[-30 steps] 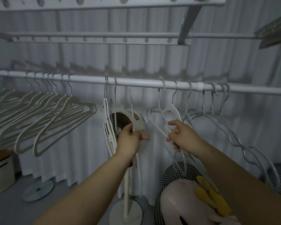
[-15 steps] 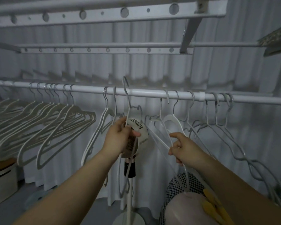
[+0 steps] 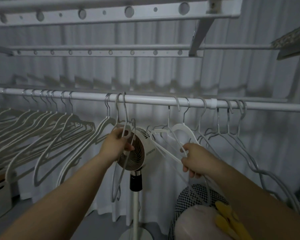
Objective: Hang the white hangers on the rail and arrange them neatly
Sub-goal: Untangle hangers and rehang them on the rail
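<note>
At the far left the rail (image 3: 87, 97) carries a packed row of hangers (image 3: 42, 135), hooks close together and shoulders all fanned the same way; just right of the row, a little apart, 1 looser hanger (image 3: 104, 125) hangs on its own; next comes the left hand (image 3: 116, 144), curled round the neck of a white hanger (image 3: 124, 110); a second ago this hanger's hook was well below the rail, half a second ago it stood lifted above it, and now it sits over the rail close beside 2 other hooks; I judge this hanger hung, with only the letting go and a slide toward the row left; behind that hand stands a fan (image 3: 142, 153) on a pole, untouched; further right the right hand (image 3: 196, 160) keeps its grip on a bundle of white hangers (image 3: 164, 151), closed tight on their thin arms; some hooks above the bundle rest on the rail, but whether every hanger in that grip is hooked I cannot tell; right again, grey wire hangers (image 3: 232, 134) hang unevenly and tangled, probably the stretch yet to be tidied; a checked cushion (image 3: 197, 194) lies low beneath the right arm.
</note>
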{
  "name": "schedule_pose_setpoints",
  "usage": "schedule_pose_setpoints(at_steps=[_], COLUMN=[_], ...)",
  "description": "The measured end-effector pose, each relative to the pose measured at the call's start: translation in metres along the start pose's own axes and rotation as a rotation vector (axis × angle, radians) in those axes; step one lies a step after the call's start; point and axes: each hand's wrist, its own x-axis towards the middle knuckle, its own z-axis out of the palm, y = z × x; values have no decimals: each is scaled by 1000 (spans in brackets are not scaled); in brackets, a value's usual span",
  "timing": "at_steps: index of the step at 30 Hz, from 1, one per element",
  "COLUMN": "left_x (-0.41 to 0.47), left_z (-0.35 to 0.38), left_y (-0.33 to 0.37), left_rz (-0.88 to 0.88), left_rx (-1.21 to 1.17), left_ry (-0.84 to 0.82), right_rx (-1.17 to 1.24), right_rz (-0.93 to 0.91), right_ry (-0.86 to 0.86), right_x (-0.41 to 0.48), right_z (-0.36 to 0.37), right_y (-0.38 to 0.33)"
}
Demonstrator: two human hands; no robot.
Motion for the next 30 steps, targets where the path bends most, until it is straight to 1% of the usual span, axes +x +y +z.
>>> schedule_pose_setpoints(at_steps=[4, 6, 9, 11, 13, 15, 18, 21, 24, 27, 28, 30], left_x=[1, 1, -2, -5, -6, -6, -6, -6, -7, -13, -16, -24], left_z=[-12, -19, -29, -34, -38, -44, -56, -67, -72, -71, -70, -68], left_y=[-7, -8, -7, -9, -15, -25, -36, -40, -42, -45, -47, -51], left_rz=[-58, -60, 35, 88, 78, 23, -13, 4, 65, 130, 200, 451], left_rx=[85, 167, 419, 515, 521, 498, 461, 471, 578, 739, 778, 867], left_ry=[-22, -48, -51, -69, -105, -118, -122, -116, -84, 29, 70, 127], right_rx=[26, 38, 63, 58, 67, 61, 13, -63, -120, -109, -89, -73], right_rz=[29, 31, 1, -18, -21, -9, 53, 102, 181, 235, 236, 220], right_ry=[-19, -3, 54, 86, 122, 137, 85, 21, -69, -143, -157, -207], right_x=[6, 12, 26, 35, 42, 49, 58, 65, 62, 44, 36, 17], right_z=[7, 9, 10, 11, 12, 11, 13, 20, 28, 31, 31, 29], right_y=[-9, -15, -26, -35, -44, -50, -55, -51, -38, -24, -19, -10])
